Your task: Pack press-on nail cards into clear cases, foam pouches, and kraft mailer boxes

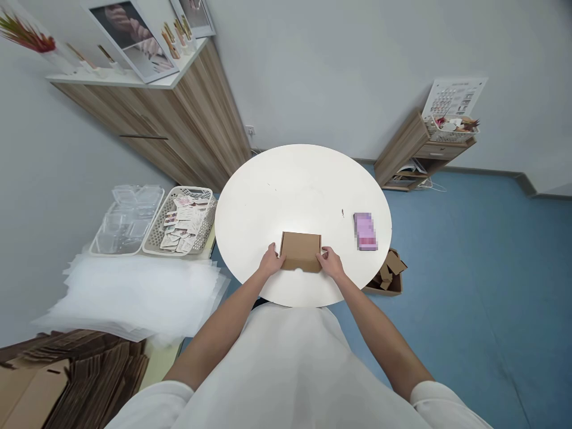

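A small brown cardboard box (301, 250) rests on the white oval table (299, 179), close to its near edge. Its lid is down, and a pale notch shows in the middle of the front side. My left hand (271, 261) grips the box's left front corner, thumb against the front. At the right front corner my right hand (330, 262) holds it the same way, fingers along the side. A purple, pixel-blurred item (365, 231) lies on the table to the right of the box, apart from both hands. What is inside the box is hidden.
Left of the table are a basket of small packets (183, 220), a basket of clear plastic cases (129, 220), translucent sheets (134, 292) and stacked flat cardboard (98, 381). A carton of cardboard pieces (389, 275) stands on the floor at right. Cabinets line the wall.
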A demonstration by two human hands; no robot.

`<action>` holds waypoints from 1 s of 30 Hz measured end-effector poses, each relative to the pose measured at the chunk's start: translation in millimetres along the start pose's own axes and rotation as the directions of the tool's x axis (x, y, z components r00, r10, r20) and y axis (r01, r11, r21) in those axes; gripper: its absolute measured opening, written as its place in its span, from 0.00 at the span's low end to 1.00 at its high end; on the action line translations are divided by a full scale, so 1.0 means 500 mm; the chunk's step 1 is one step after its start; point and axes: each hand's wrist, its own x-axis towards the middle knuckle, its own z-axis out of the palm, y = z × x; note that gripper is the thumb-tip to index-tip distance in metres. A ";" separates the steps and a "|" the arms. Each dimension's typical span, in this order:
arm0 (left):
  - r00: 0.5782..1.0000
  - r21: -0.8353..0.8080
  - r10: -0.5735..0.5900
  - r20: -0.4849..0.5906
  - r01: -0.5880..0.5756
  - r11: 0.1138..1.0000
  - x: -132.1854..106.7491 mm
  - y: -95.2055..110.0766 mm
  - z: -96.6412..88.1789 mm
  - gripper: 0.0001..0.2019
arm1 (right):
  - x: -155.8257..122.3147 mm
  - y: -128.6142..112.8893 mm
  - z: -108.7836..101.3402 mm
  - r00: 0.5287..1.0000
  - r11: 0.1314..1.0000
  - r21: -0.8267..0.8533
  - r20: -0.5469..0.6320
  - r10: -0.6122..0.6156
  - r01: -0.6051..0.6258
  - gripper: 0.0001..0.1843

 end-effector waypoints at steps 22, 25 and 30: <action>0.897 0.050 0.443 0.003 -0.442 0.895 -0.048 -0.059 -0.010 0.31 | -0.109 0.029 0.042 0.939 0.905 -0.290 -0.053 -0.341 0.312 0.31; 0.871 -0.064 0.490 0.023 -0.488 0.871 -0.043 -0.083 -0.031 0.29 | -0.128 0.016 0.049 0.940 0.917 -0.246 -0.055 -0.337 0.315 0.32; 0.816 -0.189 0.578 -0.013 -0.569 0.800 -0.049 -0.113 -0.075 0.28 | -0.156 -0.021 0.052 0.928 0.929 -0.129 -0.093 -0.360 0.347 0.31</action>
